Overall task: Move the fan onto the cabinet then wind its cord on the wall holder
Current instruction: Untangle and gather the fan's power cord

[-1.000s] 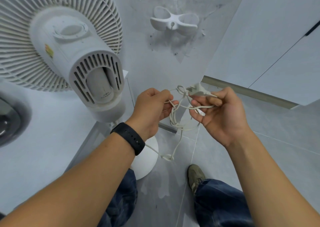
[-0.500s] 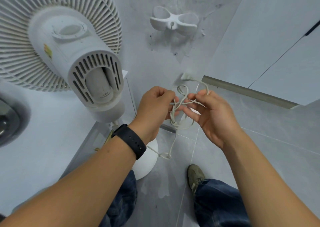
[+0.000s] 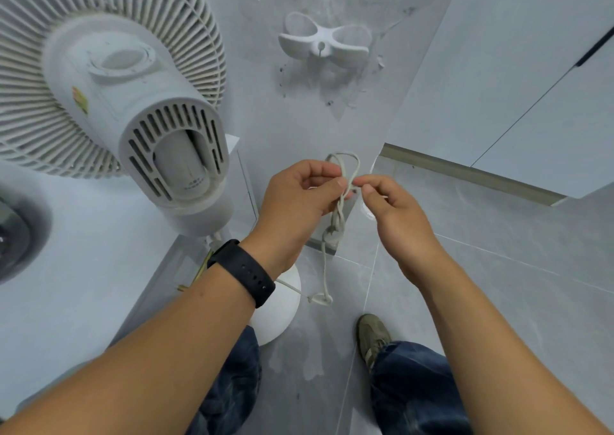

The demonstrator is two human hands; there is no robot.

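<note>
Fingers of the left hand [image 3: 295, 198] curl and pinch the cord [image 3: 339, 215] just under its small top loop; the right hand [image 3: 395, 212] pinches the same spot from the other side, fingertips almost touching. Below them the cord hangs twisted and knotted, then trails toward the round base [image 3: 279, 311] on the floor. The fan [image 3: 109, 96] stands beside the cabinet [image 3: 66, 285], at its right edge. The wall holder [image 3: 324, 41] hangs bare above.
</note>
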